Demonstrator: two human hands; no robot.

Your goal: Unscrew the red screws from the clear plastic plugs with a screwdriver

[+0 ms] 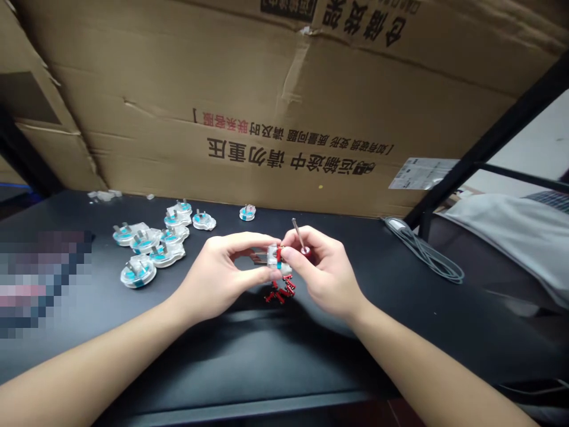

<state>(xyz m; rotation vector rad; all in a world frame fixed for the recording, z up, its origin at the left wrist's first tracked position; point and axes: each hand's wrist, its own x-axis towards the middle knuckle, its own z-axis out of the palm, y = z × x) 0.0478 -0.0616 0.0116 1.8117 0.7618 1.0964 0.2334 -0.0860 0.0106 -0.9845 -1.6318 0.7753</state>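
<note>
Between the thumb and fingers of my left hand (217,276) is a clear plug (272,256), its metal prongs pointing left toward the palm. My right hand (326,270) is closed, with a screwdriver (299,234) held in its curled fingers, metal shaft up and dark red handle mostly hidden. Its thumb and a fingertip press a small red part (280,255) against the plug's right side. Just below, a loose pile of small red parts (281,292) with metal bits lies on the black table (249,356).
At left stand several clear plugs with blue inserts (138,271); another plug (248,212) sits farther back. Small clear pieces (104,195) lie at the back left. A large cardboard sheet (249,83) rises behind. A coiled grey cable (424,249) rests at right by a black frame post (425,225).
</note>
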